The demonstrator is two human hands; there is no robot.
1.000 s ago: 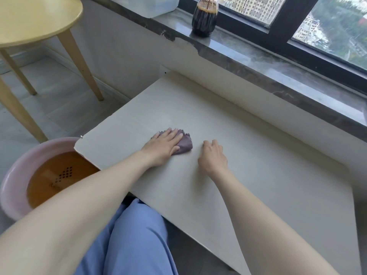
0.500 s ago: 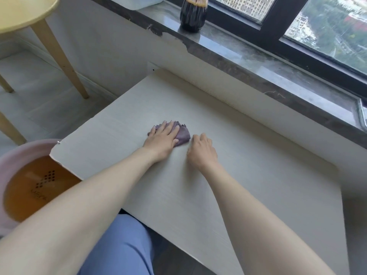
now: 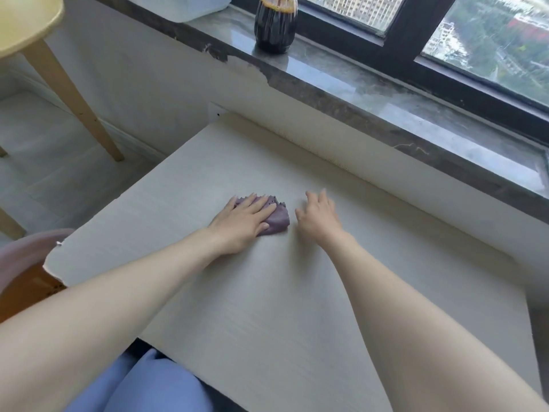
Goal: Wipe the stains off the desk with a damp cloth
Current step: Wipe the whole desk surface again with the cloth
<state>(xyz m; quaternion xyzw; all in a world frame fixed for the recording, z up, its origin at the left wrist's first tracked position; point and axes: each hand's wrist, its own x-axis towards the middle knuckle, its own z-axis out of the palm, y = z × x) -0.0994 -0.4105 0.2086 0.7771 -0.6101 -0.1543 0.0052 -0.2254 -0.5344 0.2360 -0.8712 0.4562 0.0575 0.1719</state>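
Your left hand (image 3: 242, 223) lies flat on the purple cloth (image 3: 277, 220), fingers straight and pressing down. Most of the cloth is hidden under it, and only the far edge and right side show. The cloth sits near the middle of the desk (image 3: 267, 307). Your right hand (image 3: 319, 217) rests on the desk just right of the cloth, fingers loosely spread, holding nothing.

Off the desk's near left corner, the pink basin (image 3: 20, 251) is mostly covered by that corner and your left forearm; brownish liquid shows inside it. Beyond the desk's far edge, on the windowsill (image 3: 341, 81), a bottle (image 3: 275, 25) of dark liquid is cut off at the top.

Compared with half a second ago, your right hand has drawn away from the cloth and its fingers have opened out.
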